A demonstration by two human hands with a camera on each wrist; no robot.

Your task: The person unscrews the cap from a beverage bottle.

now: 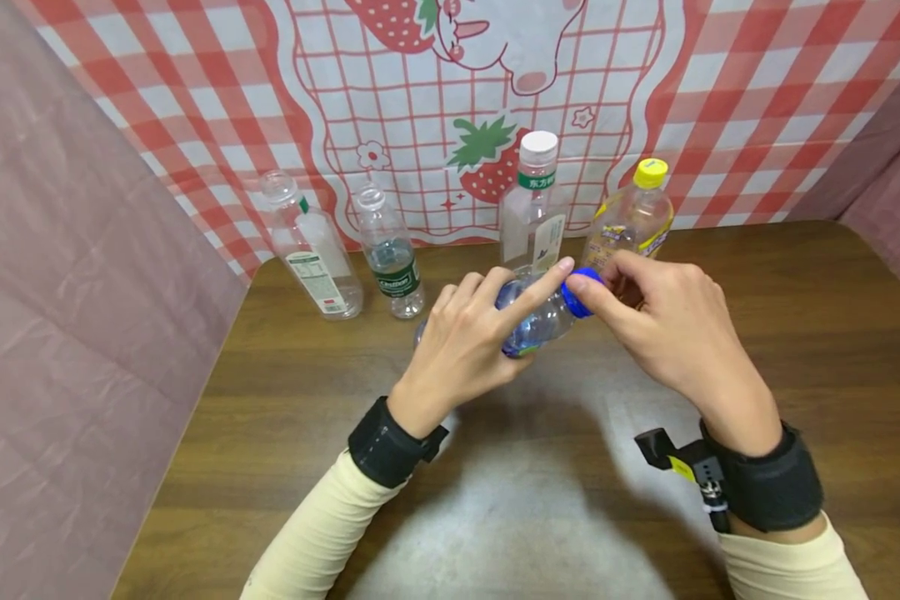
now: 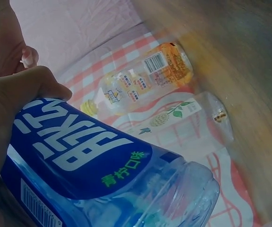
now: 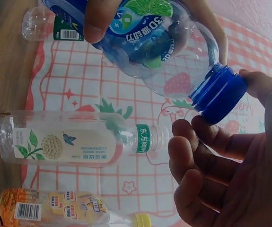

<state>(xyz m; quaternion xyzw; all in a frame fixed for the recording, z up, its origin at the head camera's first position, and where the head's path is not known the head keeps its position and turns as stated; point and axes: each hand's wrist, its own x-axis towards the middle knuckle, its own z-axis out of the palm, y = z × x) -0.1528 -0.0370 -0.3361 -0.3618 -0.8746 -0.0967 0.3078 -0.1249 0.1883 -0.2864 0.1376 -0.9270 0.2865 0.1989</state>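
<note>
Blue-labelled bottle tilts over the table, half hidden in head view by your gripping left hand, your right hand pinching its cap, partly blocking the yellow-capped bottle near the far edge.

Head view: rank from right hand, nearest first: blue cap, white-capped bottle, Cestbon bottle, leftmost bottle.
1. Blue cap: pinched by right hand.
2. White-capped bottle: behind, leftward.
3. Cestbon bottle: farther left.
4. Leftmost bottle: left end of row.
</note>
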